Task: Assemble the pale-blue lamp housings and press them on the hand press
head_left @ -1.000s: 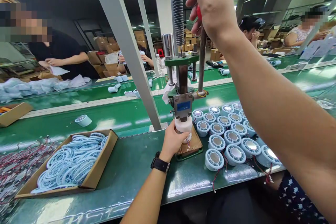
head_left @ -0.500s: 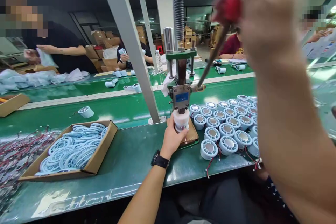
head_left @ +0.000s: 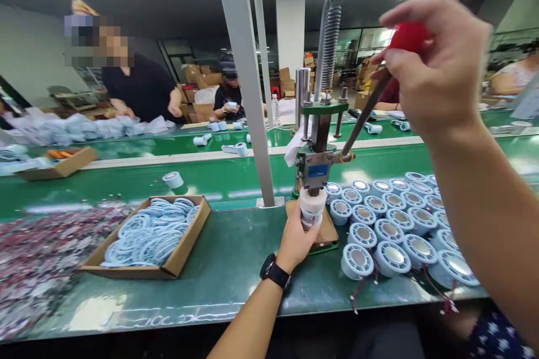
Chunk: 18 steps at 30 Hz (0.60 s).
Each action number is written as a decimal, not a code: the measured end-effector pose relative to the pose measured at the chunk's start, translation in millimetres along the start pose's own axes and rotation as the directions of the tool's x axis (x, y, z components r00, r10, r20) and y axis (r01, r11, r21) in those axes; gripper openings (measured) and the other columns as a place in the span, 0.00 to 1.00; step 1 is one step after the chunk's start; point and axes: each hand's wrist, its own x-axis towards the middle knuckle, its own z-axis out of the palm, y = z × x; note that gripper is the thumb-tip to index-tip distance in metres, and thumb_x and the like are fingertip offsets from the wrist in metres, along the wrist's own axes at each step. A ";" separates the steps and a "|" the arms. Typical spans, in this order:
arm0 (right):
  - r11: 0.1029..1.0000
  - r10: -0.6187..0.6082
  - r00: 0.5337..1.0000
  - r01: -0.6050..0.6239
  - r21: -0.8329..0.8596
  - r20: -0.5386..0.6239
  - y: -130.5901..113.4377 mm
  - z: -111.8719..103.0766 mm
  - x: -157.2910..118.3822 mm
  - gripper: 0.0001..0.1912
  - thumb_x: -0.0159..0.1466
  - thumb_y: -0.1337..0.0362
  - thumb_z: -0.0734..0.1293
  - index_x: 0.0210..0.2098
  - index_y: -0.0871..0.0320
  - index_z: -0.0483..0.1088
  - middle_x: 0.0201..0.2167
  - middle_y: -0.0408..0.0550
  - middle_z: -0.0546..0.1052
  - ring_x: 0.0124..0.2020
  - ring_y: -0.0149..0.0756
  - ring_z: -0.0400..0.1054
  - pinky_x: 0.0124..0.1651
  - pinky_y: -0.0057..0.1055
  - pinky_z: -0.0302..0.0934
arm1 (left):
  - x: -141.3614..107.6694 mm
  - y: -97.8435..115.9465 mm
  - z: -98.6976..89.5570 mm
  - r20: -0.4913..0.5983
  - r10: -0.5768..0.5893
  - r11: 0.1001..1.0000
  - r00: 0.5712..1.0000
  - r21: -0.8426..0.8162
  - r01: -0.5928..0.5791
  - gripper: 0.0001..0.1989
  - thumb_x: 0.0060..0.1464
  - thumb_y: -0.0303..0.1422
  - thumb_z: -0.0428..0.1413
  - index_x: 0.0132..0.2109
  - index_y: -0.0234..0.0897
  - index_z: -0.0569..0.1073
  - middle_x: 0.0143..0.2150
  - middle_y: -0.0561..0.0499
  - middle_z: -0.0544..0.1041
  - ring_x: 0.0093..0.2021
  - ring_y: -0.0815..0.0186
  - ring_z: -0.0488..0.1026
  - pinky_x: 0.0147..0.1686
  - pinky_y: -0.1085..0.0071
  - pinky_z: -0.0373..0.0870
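A hand press [head_left: 318,168] with a coiled spring stands at the middle right of the green bench. Under its white pressing head [head_left: 313,199] sits a light-blue round housing [head_left: 310,220] on a wooden base. My left hand [head_left: 297,238], with a black watch on the wrist, has its fingers wrapped round that housing. Up at the right, my right hand [head_left: 438,61] is closed on the red knob [head_left: 410,38] of the press lever [head_left: 366,112]. Rows of blue round housings [head_left: 391,230] with wires stand right of the press.
A cardboard box [head_left: 196,235] of light-blue rings lies on the left, beside a pile of wired parts [head_left: 54,252]. A grey post [head_left: 248,78] rises behind the bench. One housing [head_left: 173,180] lies on the green belt. People sit and stand across the line.
The view has shifted, so the press appears further right and lower. My right hand, blurred before, shows more clearly on the lever knob. My left hand stays at the housing.
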 end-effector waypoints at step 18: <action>0.502 0.863 0.506 -0.858 -0.108 -0.010 -4.5 164.8 -287.8 0.52 0.55 0.41 0.64 0.70 0.62 0.48 0.58 0.64 0.68 0.54 0.63 0.69 0.52 0.54 0.67 | 140.8 -54.0 -359.8 -0.444 -0.234 0.645 0.865 0.595 0.480 0.18 0.60 0.38 0.58 0.54 0.35 0.70 0.54 0.45 0.73 0.50 0.58 0.73 0.49 0.55 0.74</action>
